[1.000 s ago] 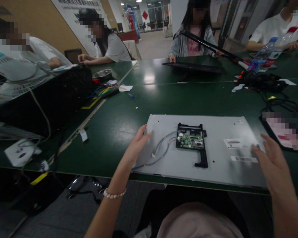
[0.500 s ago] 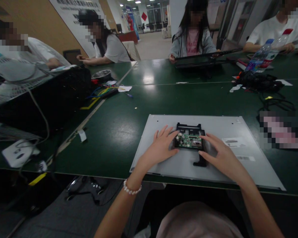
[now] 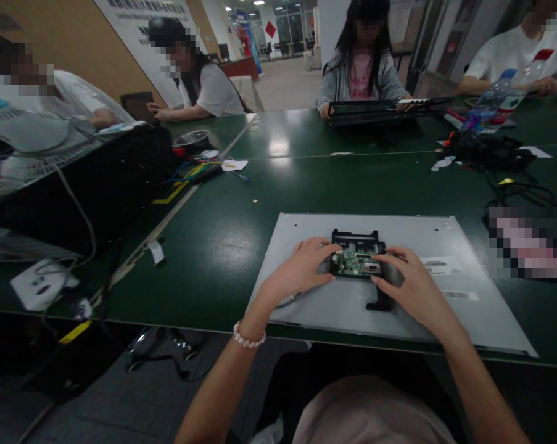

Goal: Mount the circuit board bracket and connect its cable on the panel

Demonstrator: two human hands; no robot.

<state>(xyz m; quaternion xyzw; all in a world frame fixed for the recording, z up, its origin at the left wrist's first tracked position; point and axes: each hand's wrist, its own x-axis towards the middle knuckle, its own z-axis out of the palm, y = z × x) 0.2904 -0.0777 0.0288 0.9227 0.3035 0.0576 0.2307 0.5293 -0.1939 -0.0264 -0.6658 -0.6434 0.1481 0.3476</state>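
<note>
A green circuit board [image 3: 358,263] sits in a black plastic bracket [image 3: 380,297] on a large flat silver panel [image 3: 287,231]. My left hand [image 3: 301,268], with a beaded bracelet at its wrist, grips the board's left end, index finger at the far corner and thumb at the near one. At the right end, my right hand [image 3: 410,280] has its fingers and thumb on the board and the bracket's side. Both hands rest low over the panel. The bracket's left side is partly hidden by my left fingers.
The panel lies along the green table's [image 3: 213,246] near edge. To the right are a blurred-out pink item [image 3: 528,246], black cables [image 3: 528,191] and plastic bottles [image 3: 495,102]. A white device [image 3: 42,283] stands left. Several people sit around; one opposite holds a black frame [image 3: 366,111].
My left hand's fingers have curled in from a more spread pose, closing on the board's left end. My right fingers have drawn in slightly. The board and bracket stay about where they were.
</note>
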